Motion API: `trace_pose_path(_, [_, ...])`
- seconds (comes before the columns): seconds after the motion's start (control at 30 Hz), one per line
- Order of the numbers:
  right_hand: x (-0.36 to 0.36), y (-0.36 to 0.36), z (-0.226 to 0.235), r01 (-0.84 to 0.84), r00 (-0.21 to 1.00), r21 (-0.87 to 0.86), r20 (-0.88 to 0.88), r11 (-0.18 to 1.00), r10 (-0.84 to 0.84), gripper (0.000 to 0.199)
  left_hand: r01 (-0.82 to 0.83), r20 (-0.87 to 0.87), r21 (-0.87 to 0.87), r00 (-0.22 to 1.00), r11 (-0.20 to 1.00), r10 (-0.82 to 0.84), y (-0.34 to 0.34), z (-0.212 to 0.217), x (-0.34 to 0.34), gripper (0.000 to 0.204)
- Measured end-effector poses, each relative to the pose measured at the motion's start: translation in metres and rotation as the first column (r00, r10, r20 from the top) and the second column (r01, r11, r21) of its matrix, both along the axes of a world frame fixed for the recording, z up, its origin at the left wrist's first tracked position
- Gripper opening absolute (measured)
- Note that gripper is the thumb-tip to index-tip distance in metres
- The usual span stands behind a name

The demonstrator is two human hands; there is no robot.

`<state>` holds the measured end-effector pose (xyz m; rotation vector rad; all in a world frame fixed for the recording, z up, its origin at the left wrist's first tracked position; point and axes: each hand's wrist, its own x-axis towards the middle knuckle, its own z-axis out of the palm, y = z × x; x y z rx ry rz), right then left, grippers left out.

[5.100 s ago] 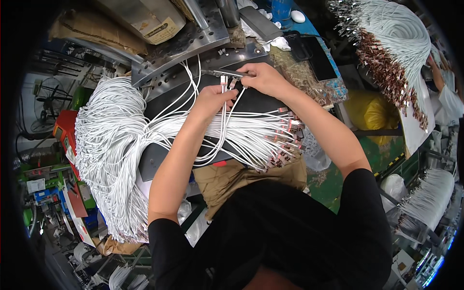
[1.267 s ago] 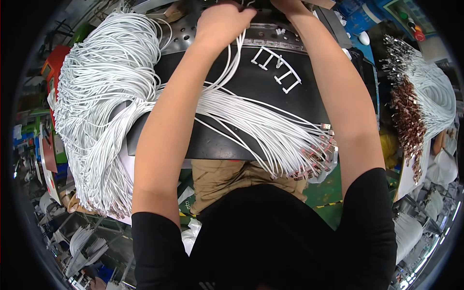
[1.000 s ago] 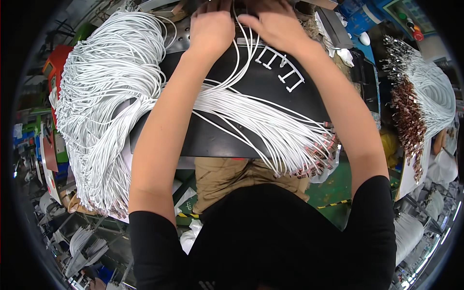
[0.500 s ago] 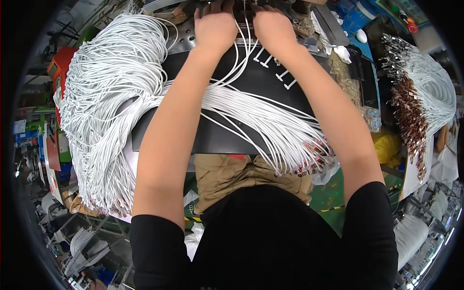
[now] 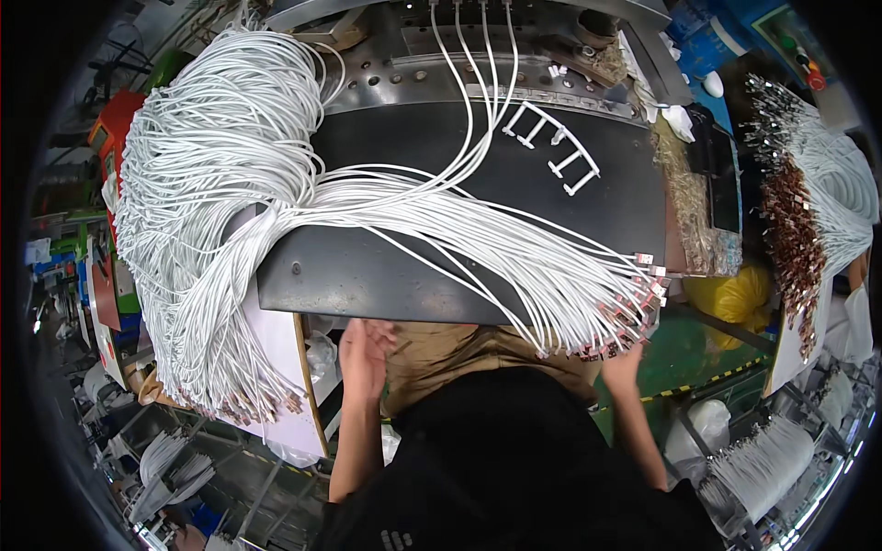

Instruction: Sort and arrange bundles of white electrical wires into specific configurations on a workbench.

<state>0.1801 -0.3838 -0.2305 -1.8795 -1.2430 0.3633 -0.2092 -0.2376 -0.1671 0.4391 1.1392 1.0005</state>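
White round cables (image 5: 432, 207) with metal-tipped plugs (image 5: 646, 260) lie fanned across the flat black worktop (image 5: 386, 280); four run up over a perforated grey steel plate (image 5: 367, 80). Bare left hand (image 5: 363, 358): near the worktop's front edge, fingers loosely parted. Bare right hand (image 5: 624, 367): near the plugs, fingers partly hidden; I cannot tell their state.

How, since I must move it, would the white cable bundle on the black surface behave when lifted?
The bundle would probably sag, since it lies in loose curves. Its plugs may swing apart, as they fan out at the right. Lifting could tug the pile it meets at left.
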Motion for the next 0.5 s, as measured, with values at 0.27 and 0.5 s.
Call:
trace_pose_path(0.27, [0.074,-0.073,-0.127,-0.411,0.836,-0.648,0.012,0.641,0.548,0.068,-0.037,-0.498,0.064,0.865,0.997,0.064,0.005,-0.015,-0.026,0.030])
trace_pose_path(0.5, [0.235,-0.095,-0.324,-0.178,-0.314,-0.275,0.926,0.945,0.210,0.048,-0.048,-0.273,0.085,0.960,0.995,0.070,0.018,-0.037,-0.006,0.033])
